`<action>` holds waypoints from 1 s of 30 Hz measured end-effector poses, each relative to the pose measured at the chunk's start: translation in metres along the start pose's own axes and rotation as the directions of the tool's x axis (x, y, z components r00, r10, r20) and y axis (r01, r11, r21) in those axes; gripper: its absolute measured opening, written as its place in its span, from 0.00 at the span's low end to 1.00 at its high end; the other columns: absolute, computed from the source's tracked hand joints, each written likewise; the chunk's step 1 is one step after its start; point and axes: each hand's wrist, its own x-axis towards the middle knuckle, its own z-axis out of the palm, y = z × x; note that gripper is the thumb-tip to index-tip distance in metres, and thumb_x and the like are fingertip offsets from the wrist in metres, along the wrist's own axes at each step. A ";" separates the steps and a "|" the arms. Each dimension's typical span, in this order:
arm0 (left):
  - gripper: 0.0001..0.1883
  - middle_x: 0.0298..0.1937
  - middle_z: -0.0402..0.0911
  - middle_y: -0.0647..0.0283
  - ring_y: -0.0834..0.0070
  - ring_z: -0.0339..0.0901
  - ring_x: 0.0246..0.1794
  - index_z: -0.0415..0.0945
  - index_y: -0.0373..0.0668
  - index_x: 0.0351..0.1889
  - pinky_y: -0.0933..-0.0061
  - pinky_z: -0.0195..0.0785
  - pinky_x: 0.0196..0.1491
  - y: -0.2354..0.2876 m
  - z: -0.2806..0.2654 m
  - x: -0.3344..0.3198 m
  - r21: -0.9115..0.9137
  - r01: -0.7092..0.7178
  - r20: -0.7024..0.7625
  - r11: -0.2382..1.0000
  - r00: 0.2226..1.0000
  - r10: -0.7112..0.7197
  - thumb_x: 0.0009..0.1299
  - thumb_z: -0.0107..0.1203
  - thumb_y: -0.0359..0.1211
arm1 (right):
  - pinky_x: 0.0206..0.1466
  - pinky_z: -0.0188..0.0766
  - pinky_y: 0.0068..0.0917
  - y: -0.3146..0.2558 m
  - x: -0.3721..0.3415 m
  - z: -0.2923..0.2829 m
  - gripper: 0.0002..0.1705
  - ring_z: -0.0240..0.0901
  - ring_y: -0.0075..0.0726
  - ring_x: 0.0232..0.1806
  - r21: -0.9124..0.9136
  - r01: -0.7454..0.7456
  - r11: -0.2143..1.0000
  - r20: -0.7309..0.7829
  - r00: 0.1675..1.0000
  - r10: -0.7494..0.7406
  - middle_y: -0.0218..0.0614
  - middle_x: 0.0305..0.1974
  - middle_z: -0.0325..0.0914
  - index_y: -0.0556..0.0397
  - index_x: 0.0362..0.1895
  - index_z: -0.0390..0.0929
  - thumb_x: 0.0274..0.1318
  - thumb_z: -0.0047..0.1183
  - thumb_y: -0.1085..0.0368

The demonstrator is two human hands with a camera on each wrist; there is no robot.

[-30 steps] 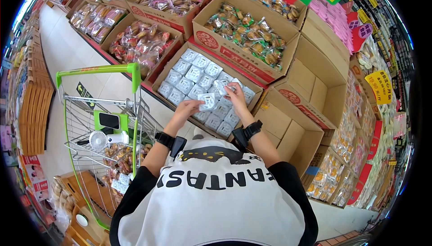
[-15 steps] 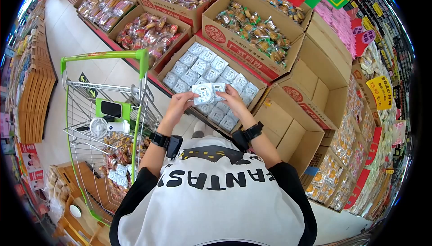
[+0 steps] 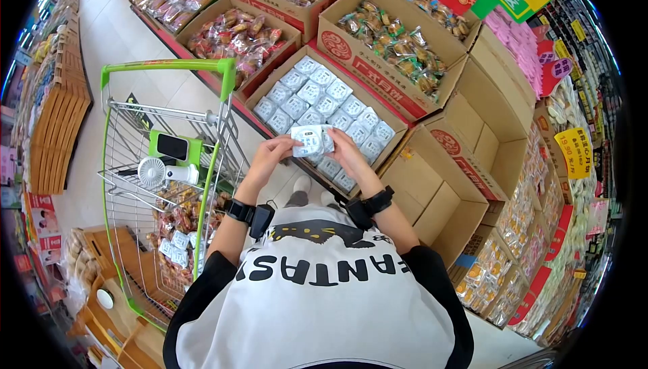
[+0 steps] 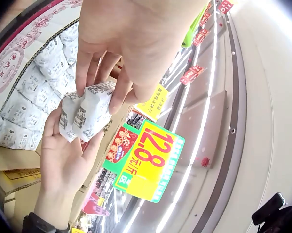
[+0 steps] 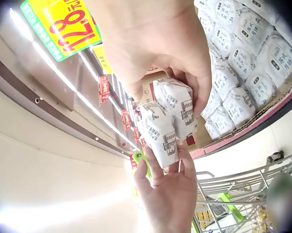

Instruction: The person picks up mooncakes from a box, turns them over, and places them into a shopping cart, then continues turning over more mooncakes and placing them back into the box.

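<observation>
Being gripped at its edge by the left hand (image 3: 272,154), a front packet (image 3: 307,142) in a white printed wrapper is held against a rear packet (image 3: 329,141) of the same kind, which is gripped in turn by the right hand (image 3: 348,153). The thumb and fingers of each hand are bent in, with only the thickness of a packet left between them. In the head view the rear packet is partly covered by the front packet, and the two are seen to touch in both wrist views. Both are held above the near part of a cardboard carton (image 3: 390,117), in which more white packets (image 3: 326,105) are laid out in rows. A black band (image 3: 247,212) is worn on the left wrist. To the left, a shopping cart (image 3: 169,65) with a green handle is seen, by which a white fan (image 3: 151,172) and a dark-screened device (image 3: 172,146) are carried; lower in it, brown wrapped goods (image 3: 174,219) are heaped. Beyond the packets, pastries in green-marked wrappers (image 3: 397,46) are piled in another carton, and a yellow price sign (image 4: 153,153) is shown in the left wrist view.
</observation>
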 end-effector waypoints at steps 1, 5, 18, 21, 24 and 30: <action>0.12 0.38 0.75 0.63 0.79 0.71 0.40 0.74 0.31 0.35 0.81 0.63 0.44 -0.002 -0.001 -0.001 0.000 -0.004 -0.001 1.000 1.000 0.004 0.64 0.42 0.30 | 0.45 0.64 0.27 0.001 0.000 0.000 0.23 0.64 0.26 0.47 -0.003 0.001 1.000 0.003 1.000 -0.001 0.32 0.45 0.66 0.55 0.51 0.61 0.55 0.42 0.55; 0.12 0.39 0.75 0.63 0.78 0.71 0.40 0.74 0.31 0.36 0.80 0.63 0.45 -0.005 0.002 -0.005 0.029 0.024 -0.041 0.999 0.999 -0.022 0.64 0.42 0.31 | 0.45 0.63 0.25 0.005 -0.001 0.001 0.26 0.64 0.26 0.46 -0.056 0.004 0.998 -0.007 1.000 -0.004 0.32 0.46 0.66 0.54 0.53 0.59 0.53 0.46 0.57; 0.11 0.40 0.73 0.64 0.79 0.69 0.42 0.73 0.33 0.38 0.80 0.62 0.47 -0.018 0.000 -0.017 0.183 0.071 -0.086 0.981 0.995 -0.056 0.65 0.42 0.30 | 0.47 0.60 0.22 0.006 -0.009 0.017 0.38 0.65 0.27 0.46 -0.358 0.021 0.933 0.049 0.999 -0.004 0.37 0.45 0.68 0.58 0.56 0.54 0.41 0.58 0.61; 0.10 0.25 0.68 0.74 0.86 0.60 0.25 0.75 0.38 0.35 0.85 0.55 0.31 -0.017 0.006 -0.025 0.154 -0.002 -0.110 0.988 0.994 0.020 0.63 0.44 0.33 | 0.48 0.60 0.23 0.005 -0.012 0.022 0.38 0.65 0.28 0.46 -0.353 0.035 0.935 0.087 0.996 -0.005 0.37 0.45 0.68 0.59 0.56 0.54 0.41 0.58 0.62; 0.10 0.29 0.70 0.72 0.86 0.62 0.29 0.74 0.38 0.36 0.84 0.57 0.35 -0.012 0.011 -0.035 0.160 0.000 -0.127 0.987 0.992 0.021 0.64 0.43 0.32 | 0.48 0.61 0.22 0.009 -0.012 0.023 0.38 0.65 0.28 0.46 -0.341 0.065 0.938 0.135 0.991 -0.020 0.38 0.45 0.68 0.59 0.55 0.54 0.40 0.58 0.64; 0.11 0.37 0.72 0.68 0.82 0.66 0.39 0.72 0.36 0.40 0.81 0.57 0.45 -0.003 0.018 -0.061 0.271 -0.057 -0.118 0.961 0.989 0.092 0.64 0.44 0.31 | 0.47 0.62 0.21 0.025 -0.004 0.026 0.37 0.65 0.27 0.46 -0.316 0.073 0.946 0.225 0.974 0.000 0.37 0.44 0.67 0.60 0.54 0.55 0.39 0.59 0.66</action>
